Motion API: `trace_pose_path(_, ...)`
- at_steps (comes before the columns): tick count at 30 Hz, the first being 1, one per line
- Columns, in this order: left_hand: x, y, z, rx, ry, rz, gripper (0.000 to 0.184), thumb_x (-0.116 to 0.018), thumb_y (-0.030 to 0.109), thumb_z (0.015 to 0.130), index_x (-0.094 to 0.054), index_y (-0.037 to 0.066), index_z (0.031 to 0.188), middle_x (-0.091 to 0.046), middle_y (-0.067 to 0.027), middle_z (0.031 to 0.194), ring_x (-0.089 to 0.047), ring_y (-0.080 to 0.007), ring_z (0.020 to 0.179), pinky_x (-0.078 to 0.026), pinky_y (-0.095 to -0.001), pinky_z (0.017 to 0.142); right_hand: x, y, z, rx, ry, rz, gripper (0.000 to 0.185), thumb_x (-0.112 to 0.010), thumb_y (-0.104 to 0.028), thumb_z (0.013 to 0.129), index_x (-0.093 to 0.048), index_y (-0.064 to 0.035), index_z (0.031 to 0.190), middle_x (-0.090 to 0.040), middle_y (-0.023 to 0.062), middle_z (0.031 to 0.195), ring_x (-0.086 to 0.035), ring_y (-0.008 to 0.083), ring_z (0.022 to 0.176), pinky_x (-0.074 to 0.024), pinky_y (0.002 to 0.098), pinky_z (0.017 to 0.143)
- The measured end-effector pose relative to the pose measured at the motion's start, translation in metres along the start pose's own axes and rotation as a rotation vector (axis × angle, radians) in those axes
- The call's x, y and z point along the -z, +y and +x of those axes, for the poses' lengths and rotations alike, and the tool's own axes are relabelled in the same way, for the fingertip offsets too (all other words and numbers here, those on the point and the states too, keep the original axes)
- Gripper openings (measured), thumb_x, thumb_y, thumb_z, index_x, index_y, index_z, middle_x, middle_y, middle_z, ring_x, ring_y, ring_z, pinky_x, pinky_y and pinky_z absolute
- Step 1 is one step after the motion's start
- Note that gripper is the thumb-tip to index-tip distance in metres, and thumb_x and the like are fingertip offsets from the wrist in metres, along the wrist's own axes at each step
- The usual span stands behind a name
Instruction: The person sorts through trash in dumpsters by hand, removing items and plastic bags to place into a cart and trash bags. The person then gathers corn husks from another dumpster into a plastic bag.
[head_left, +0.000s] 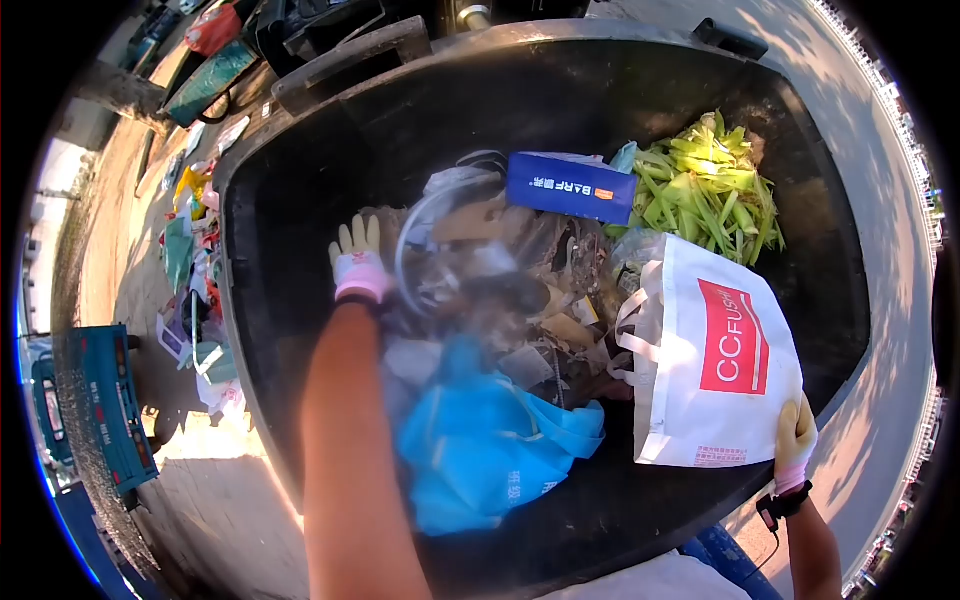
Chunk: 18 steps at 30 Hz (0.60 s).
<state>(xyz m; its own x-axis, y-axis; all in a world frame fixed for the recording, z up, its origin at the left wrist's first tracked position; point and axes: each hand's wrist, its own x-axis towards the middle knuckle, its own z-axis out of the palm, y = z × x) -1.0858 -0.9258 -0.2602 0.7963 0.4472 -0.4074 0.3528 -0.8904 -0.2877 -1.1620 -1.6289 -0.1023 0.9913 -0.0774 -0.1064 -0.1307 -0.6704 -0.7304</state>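
Grip on the near right corner of the white bag [720,360] is being held by the gloved right hand [795,440], its fingers being closed over the bag's bottom edge. The gloved left hand [360,262] is being held open, its fingers being spread and pointed toward the far wall; whether that wall is being touched cannot be told.

The white bag is being held over the right part of the bin [820,220], its mouth and handles [640,330] being turned left toward the middle. Its longer side is being run roughly from far to near, and its red panel is being shown upward, with the lettering being read from near to far.

Inside the bin, a blue bag [490,450], blurred, is being shown near the left forearm. Mixed waste [570,325] is being spread across the middle, with blurred clear plastic [440,225] being seen beside the left hand. A blue box [570,187] is being laid nearly crosswise, green leaves [715,190] being piled just right of it.

Room is being left along the left wall, and right of the leaves. The near right rim is being partly covered by the white bag. Outside, beyond the left rim, litter [200,290] is being strewn.
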Motion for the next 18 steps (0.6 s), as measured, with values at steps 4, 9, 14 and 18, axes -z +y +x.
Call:
trace_pose_path(4,-0.036,-0.004,0.060,-0.169,0.134,-0.134,0.091,-0.072,0.039,0.088,-0.030,0.012,0.164,-0.030,-0.0180,0.169,-0.026,-0.0420,0.158,-0.031,-0.0563,0.123,-0.001,0.013,0.000,0.000,0.097,-0.069,0.037,-0.054,-0.021,0.111,-0.064,0.0055,0.135,-0.072,0.0055,0.116,-0.061,0.0112,0.104,-0.0501,0.0281,0.091)
trace_pose_path(9,-0.065,0.011,0.119,-0.022,-0.134,-0.324,0.086,-0.086,0.047,0.079,-0.053,0.018,0.152,-0.060,-0.0183,0.149,-0.058,-0.0371,0.136,-0.050,-0.0430,0.112,0.002,0.012,0.000,-0.008,0.033,-0.071,0.038,-0.054,-0.023,0.110,-0.064,0.0045,0.135,-0.072,0.0084,0.116,-0.063,0.0147,0.104,-0.0506,0.0311,0.091)
trace_pose_path(14,-0.013,0.017,0.094,-0.105,-0.240,-0.226,0.052,-0.052,0.055,0.106,-0.071,0.018,0.138,-0.068,-0.0178,0.139,-0.064,-0.0367,0.131,-0.052,-0.0452,0.108,0.000,0.002,0.003,0.021,0.013,-0.107,0.037,-0.054,-0.023,0.111,-0.065,0.0037,0.134,-0.072,0.0110,0.116,-0.064,0.0176,0.103,-0.0509,0.0321,0.090)
trace_pose_path(18,0.027,-0.009,0.098,-0.030,-0.234,-0.294,0.071,-0.070,0.067,0.089,-0.070,0.018,0.140,-0.069,-0.0160,0.140,-0.066,-0.0360,0.127,-0.052,-0.0439,0.107,0.002,0.010,0.002,0.014,0.038,-0.116,0.037,-0.055,-0.023,0.111,-0.065,0.0039,0.133,-0.071,0.0120,0.118,-0.064,0.0186,0.104,-0.0511,0.0329,0.090)
